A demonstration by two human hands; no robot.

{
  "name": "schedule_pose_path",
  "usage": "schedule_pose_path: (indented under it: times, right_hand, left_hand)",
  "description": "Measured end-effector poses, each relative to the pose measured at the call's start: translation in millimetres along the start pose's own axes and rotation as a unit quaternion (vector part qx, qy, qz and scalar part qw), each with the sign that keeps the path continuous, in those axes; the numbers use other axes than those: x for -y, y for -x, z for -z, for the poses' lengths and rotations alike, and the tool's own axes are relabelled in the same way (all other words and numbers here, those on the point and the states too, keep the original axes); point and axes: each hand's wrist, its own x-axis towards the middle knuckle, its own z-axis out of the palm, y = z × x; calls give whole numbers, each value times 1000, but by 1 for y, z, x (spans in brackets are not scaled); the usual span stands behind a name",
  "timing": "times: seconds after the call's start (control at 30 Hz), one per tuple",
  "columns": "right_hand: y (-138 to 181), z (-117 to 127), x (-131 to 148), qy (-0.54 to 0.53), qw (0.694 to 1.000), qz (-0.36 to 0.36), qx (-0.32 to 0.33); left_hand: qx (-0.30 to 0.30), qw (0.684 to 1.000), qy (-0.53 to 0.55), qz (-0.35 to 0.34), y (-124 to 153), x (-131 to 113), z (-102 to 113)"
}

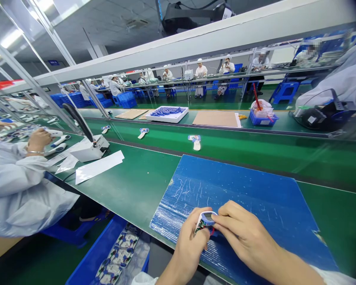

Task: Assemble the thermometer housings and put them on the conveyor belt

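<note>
Both my hands meet at the near edge of a scratched blue mat (240,194) on the green bench. My left hand (190,245) is closed around a small white and blue device (206,219) with a screen on top. My right hand (243,233) pinches the same device from the right, fingers curled over its far end. Much of the device is hidden under my fingers.
Three similar devices (195,141) lie on the green conveyor belt (255,150) beyond the mat. A co-worker's sleeve and hand (38,140) work at the left beside white sheets (99,166) and a stand. A blue bin (118,253) of parts sits below the bench. A white tray (167,114) stands farther back.
</note>
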Motion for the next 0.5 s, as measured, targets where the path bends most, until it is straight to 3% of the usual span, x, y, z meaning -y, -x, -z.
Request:
schedule_pose_path:
  times: [0.27, 0.5]
  right_hand:
    - [-12, -8, -1, -3, 1000, -1, 6]
    - [-10, 14, -13, -25, 992, -126, -18]
  left_hand:
    - [-61, 997, -43, -1, -4, 8, -2]
    - [-93, 986, 126, 49, -10, 9, 7]
